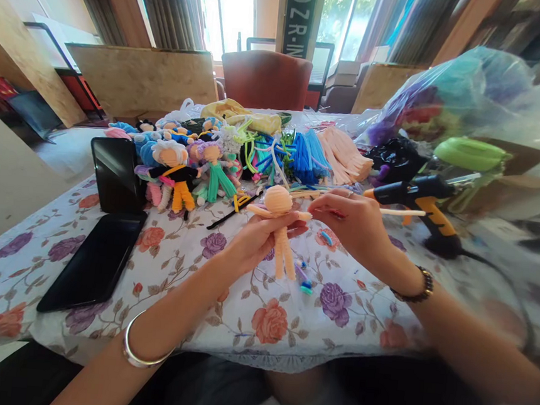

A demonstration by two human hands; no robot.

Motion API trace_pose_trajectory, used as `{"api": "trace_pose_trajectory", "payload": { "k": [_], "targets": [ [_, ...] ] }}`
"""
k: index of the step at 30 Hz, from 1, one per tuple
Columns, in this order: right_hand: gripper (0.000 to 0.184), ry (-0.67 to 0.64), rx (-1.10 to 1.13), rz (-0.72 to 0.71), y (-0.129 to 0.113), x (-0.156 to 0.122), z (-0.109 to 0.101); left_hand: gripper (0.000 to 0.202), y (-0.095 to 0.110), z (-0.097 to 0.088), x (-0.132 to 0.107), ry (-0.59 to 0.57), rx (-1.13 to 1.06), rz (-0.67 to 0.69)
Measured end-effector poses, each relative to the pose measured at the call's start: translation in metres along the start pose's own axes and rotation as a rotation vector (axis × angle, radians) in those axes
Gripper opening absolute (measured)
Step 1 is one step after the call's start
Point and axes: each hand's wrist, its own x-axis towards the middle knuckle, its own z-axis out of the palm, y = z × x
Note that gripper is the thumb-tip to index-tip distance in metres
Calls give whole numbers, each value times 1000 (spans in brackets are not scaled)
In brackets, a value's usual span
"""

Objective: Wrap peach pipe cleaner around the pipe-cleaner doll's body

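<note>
My left hand holds a peach pipe-cleaner doll by its body, above the flowered tablecloth. The doll has a round head, two outstretched arms and two hanging legs. My right hand pinches the tip of the doll's right arm and also touches a thin peach pipe cleaner that runs off to the right. A small blue and purple scrap lies on the cloth just below the doll's legs.
Finished colourful dolls and bundles of pipe cleaners lie behind. A black and orange glue gun stands at right, a black phone and a dark stand at left. Plastic bags pile at the right rear.
</note>
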Motion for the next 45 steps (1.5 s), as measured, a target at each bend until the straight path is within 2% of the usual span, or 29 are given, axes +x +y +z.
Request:
{"api": "trace_pose_trajectory", "payload": {
  "k": [4, 8, 12, 17, 24, 32, 36, 39, 45],
  "targets": [
    [18, 26, -164, -209, 2, -1, -5, 11, -1, -1, -1, -19, 45, -19],
    [19, -34, -342, -396, 0, -1, -14, 18, -4, 2, -4, -28, 112, 7],
    [20, -21, -353, -499, -1, -2, -16, 26, -7, 5, -7, -43, 132, -17],
    [19, -5, -217, -393, -4, -4, -8, 28, -11, 4, -6, -32, 172, 14],
    [12, 156, -150, -226, -12, -4, -3, 26, -12, 3, -6, -23, 193, 69],
    [8, 161, 27, -60, -30, -9, -8, 32, -14, 3, -4, 84, 149, 269],
    [6, 142, -6, -65, -29, -12, -3, 30, -12, 3, -1, 122, 84, 303],
    [7, 128, -87, -117, -23, -12, 4, 23, -9, 2, 0, 109, 24, 288],
    [8, 163, -154, -288, -4, -12, 17, 12, -4, 3, 2, 99, -108, 175]
  ]
}}
